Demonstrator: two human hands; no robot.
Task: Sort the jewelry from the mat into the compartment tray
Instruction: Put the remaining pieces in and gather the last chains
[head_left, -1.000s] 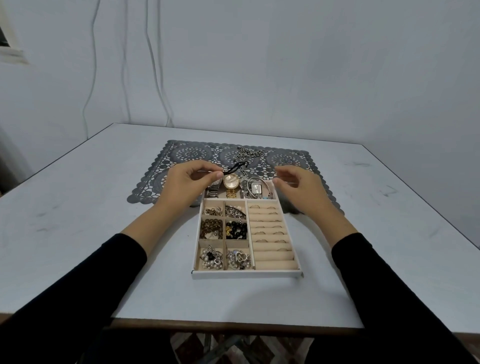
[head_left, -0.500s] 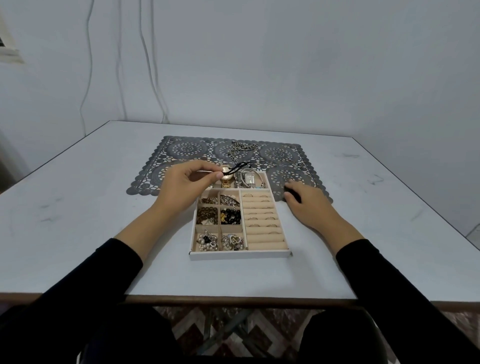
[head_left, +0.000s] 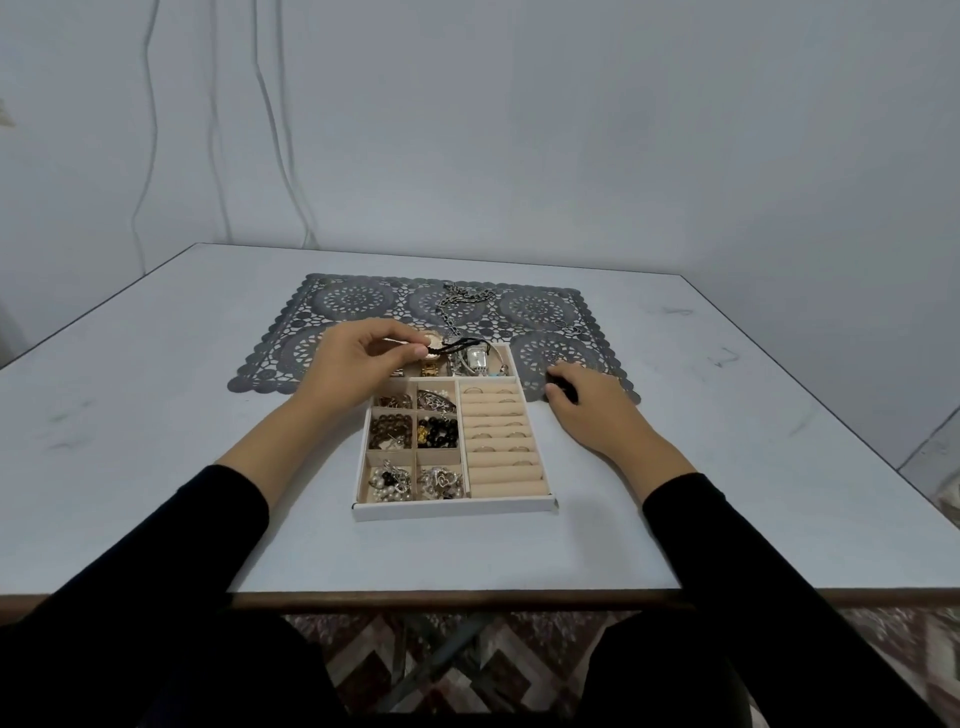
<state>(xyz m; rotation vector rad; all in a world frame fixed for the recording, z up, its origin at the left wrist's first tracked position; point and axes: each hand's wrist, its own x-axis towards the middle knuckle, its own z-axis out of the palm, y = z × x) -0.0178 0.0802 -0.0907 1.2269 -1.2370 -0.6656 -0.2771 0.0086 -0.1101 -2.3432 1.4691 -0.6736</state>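
A white compartment tray (head_left: 452, 508) lies on the table, its small cells holding beads, pearls and silver pieces, its right side lined with ring rolls. Watches (head_left: 475, 358) fill its far cell. My left hand (head_left: 358, 358) hovers over the tray's far left corner, thumb and fingers pinched on a thin black cord (head_left: 460, 344) that trails to the right. My right hand (head_left: 587, 405) rests on the table just right of the tray, fingers curled at the edge of the grey lace mat (head_left: 535, 312). A silver chain (head_left: 462, 301) lies on the mat behind the tray.
The grey table (head_left: 156, 415) ends in a brown front edge near my body. A pale wall with hanging cables stands behind it. Patterned floor shows under the table.
My right hand dropped from above the tray's far right corner to the table beside the tray. My left hand keeps its pinch on the black cord. The camera view has pulled back a little.
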